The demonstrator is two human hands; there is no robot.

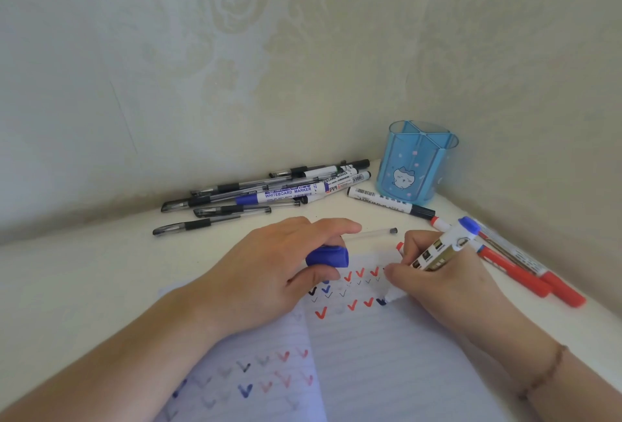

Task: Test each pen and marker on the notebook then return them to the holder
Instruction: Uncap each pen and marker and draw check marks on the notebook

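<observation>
My right hand (434,273) grips a blue whiteboard marker (447,246) with its tip down on the open lined notebook (387,354), beside a fresh blue tick. My left hand (269,270) rests on the notebook and holds the marker's blue cap (328,256) under its fingers. Rows of red, blue and black ticks cover the page. The blue translucent pen holder (415,165) stands at the back right corner with nothing showing in it.
A pile of black gel pens and whiteboard markers (269,192) lies by the wall. One black-capped marker (390,201) lies in front of the holder. Red markers (518,263) lie at the right. A clear pen (373,232) lies above the notebook.
</observation>
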